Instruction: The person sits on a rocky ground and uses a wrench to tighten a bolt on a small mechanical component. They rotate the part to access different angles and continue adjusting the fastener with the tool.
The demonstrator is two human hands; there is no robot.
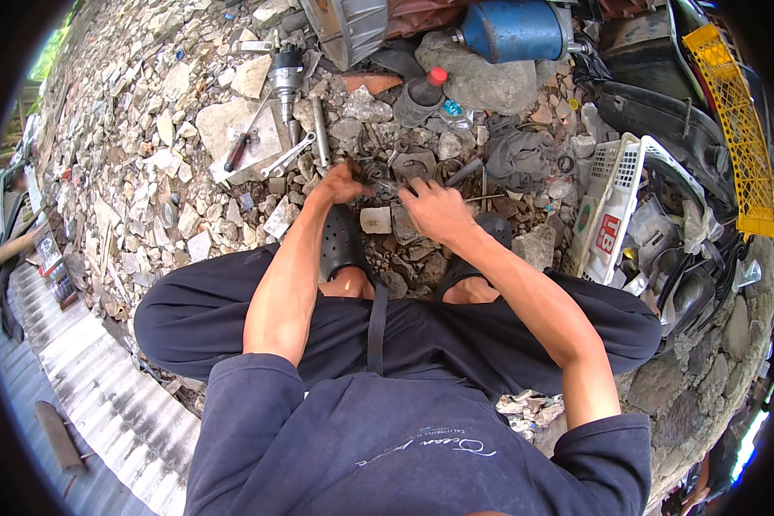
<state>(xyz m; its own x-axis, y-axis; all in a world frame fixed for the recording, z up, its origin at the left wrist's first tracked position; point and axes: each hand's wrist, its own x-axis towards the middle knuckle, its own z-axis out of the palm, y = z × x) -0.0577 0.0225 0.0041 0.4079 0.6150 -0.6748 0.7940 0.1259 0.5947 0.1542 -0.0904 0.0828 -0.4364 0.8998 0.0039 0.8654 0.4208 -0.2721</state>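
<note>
Two bare hands bend inward low over the stones: the left hand curls narrow and the right hand reaches in, half closed, towards a small metal part between them; I cannot tell whether either grips it. From that part, the wrench and screwdriver lie between nine and ten o'clock, the rod past ten, the bottle near one, the basket just past three.
</note>
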